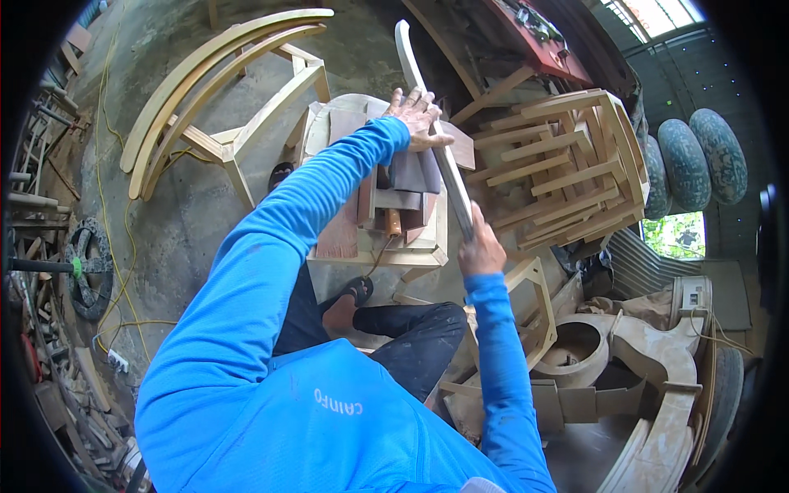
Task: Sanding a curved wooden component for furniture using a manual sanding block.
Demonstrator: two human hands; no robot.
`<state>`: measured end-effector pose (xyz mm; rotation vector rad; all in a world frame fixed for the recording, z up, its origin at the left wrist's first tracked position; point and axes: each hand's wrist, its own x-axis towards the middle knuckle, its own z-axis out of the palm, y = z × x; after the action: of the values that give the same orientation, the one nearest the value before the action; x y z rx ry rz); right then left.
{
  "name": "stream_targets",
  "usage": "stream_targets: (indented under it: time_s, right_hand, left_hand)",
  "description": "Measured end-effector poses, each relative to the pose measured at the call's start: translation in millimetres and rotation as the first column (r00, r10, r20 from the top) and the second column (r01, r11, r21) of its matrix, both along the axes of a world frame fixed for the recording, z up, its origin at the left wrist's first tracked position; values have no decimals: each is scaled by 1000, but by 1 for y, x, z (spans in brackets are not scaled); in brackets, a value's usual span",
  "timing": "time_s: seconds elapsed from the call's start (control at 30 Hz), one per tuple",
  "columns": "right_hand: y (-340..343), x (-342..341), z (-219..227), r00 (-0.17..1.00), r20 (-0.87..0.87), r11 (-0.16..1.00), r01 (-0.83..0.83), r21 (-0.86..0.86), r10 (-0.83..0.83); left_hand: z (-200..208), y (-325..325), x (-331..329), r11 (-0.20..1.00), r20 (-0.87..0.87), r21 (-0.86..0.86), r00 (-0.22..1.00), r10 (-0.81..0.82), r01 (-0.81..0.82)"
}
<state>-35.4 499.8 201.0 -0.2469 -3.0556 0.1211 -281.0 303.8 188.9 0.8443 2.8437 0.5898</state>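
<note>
A long, slightly curved wooden slat [452, 181] slants across a low work stand [421, 256], its far end pointing up and away. My right hand [483, 248] is closed around the slat's near end. Over its middle lies my left hand [417, 122], fingers spread and thumb reaching across the wood; what is under the palm is hidden. Grey cloth-like padding [415, 171] covers part of the stand beneath the slat. Below the padding, an orange-brown wooden handle [393, 222] sticks out toward me.
Curved wooden frame parts [222, 90] stand at the far left. Slatted wooden frames [567, 156] are piled at the right. A dusty band-saw-like machine [657, 345] is near right. A yellow cord [131, 271] runs along the left floor. My sandalled foot [349, 304] is by the stand.
</note>
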Motion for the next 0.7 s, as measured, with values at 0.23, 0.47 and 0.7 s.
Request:
stream_targets:
  time_s: [0.23,0.47,0.7]
  right_hand:
    - [63,243,94,978,-160,988,-120,100,135]
    - [94,417,143,255,-656,698,134,-704,-710]
    - [37,389,165,653,-597,4,-673,-740,-466]
  left_hand:
    - [38,19,89,704,-207,-142,674,-709,696]
    - [37,64,260,700,-629,315,693,-352,641]
    - [44,58,294,652,-632,409,714,-301,638]
